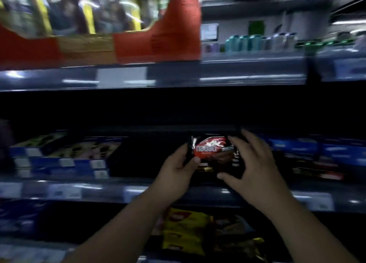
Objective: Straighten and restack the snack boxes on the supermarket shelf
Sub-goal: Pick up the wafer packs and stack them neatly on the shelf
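Note:
A dark snack pack with a red label [213, 153] is held over the middle shelf [118, 191]. My left hand [178, 171] pinches its left end, thumb on the front. My right hand [255, 163] curls round its right side, thumb under the lower edge and fingers spread over the top. Beneath the pack lies a stack of similar dark packs [206, 169], mostly hidden by my hands. Blue and white snack boxes [65, 155] lie stacked on the same shelf to the left. The whole view is blurred.
Blue and dark boxes [320, 155] fill the shelf at right. A red display carton [126, 44] stands on the upper shelf, with bottles [249, 42] behind at right. Yellow packs [184, 231] lie on the lower shelf. A dark gap separates the blue boxes and the held pack.

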